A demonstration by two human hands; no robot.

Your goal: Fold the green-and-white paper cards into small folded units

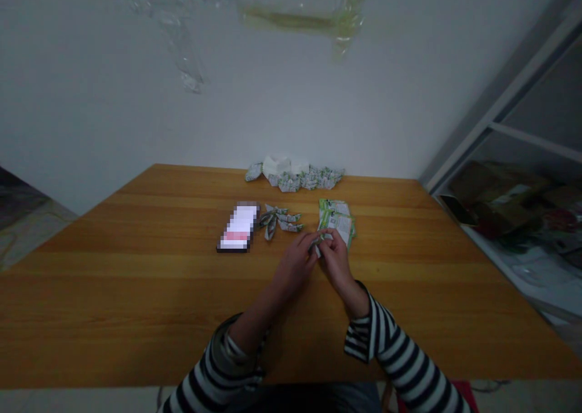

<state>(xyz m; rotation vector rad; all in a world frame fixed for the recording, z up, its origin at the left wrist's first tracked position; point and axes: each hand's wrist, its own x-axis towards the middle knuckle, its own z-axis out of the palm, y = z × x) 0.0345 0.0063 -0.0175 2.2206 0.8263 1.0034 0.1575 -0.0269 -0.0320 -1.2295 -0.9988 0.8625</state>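
My left hand (pixel 295 264) and my right hand (pixel 336 258) meet at the middle of the wooden table (pixel 136 298), pinching a small folded piece of green-and-white printed wrapper (pixel 318 247) between their fingers. Just beyond my right hand lies a loose stack of similar printed wrappers (pixel 335 222), and its near end seems to touch my fingers. Left of that stack lie several folded wrapper pieces (pixel 278 220) joined in a fan shape. A larger heap of folded pieces (pixel 293 176) sits along the far edge.
A smartphone (pixel 239 227) with a pixelated screen lies left of the fan-shaped pieces. The table's far side meets a white wall (pixel 291 97), with clear plastic sheeting (pixel 304 0) hanging on it. A shelf unit with assorted items (pixel 500 201) stands to the right.
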